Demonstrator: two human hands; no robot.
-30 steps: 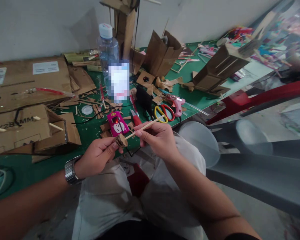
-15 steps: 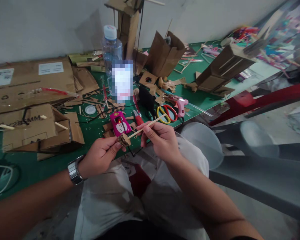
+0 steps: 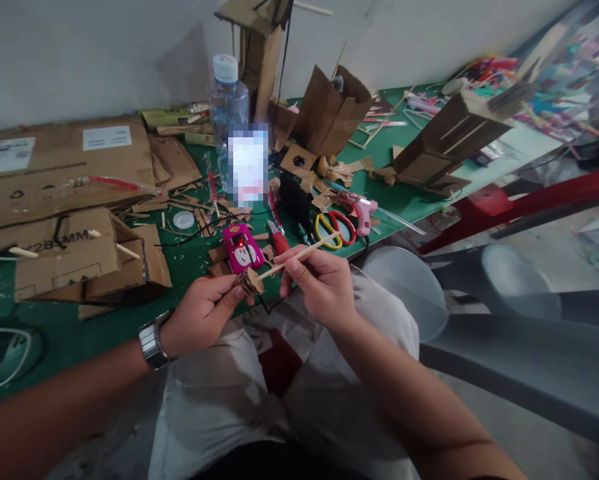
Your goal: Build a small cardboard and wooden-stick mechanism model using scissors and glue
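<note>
Between thumb and fingers, my left hand [image 3: 206,313] pinches a small round cardboard wheel [image 3: 250,282] made of stacked corrugated layers. A thin wooden stick [image 3: 306,251] runs from the middle of the wheel up to the right. My right hand [image 3: 324,283] grips this stick partway along, its far tip sticking out past the fingers. Both hands are held over my lap at the table's front edge. Just beyond the wheel lies a pink power socket [image 3: 242,248] with a red light on. A red-handled utility knife [image 3: 279,239] rests near my right fingers.
Scissors [image 3: 346,227] with yellow and red handles and a pink glue gun [image 3: 364,217] lie near the edge of the green table [image 3: 129,333]. A water bottle [image 3: 228,100] stands behind a blurred-out bright screen [image 3: 248,163]. Cardboard boxes [image 3: 64,253] sit left; grey stools [image 3: 404,287] stand right.
The whole view has shifted slightly. My hands keep the same hold on the wheel and stick, with the right fingers a little more closed around the stick.
</note>
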